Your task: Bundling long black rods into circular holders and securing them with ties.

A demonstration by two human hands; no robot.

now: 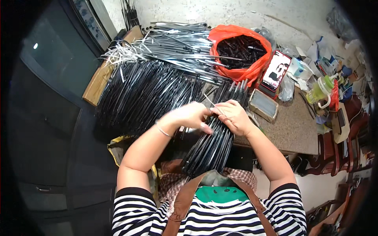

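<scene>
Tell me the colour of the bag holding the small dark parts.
Orange-red bag, clearest in the head view.

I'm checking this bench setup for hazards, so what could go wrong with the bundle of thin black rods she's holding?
The bundle of thin black rods overhangs the table edge toward the lap, gripped only by the left hand and right hand near its upper end, so loose rods may slide out. The large heap of black rods also hangs past the left edge and could spill.

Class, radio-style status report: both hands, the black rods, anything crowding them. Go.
Left hand and right hand both closed on bundle of black rods. Bundle angled from table edge to lap. Big rod pile at left, orange bag beyond.
</scene>
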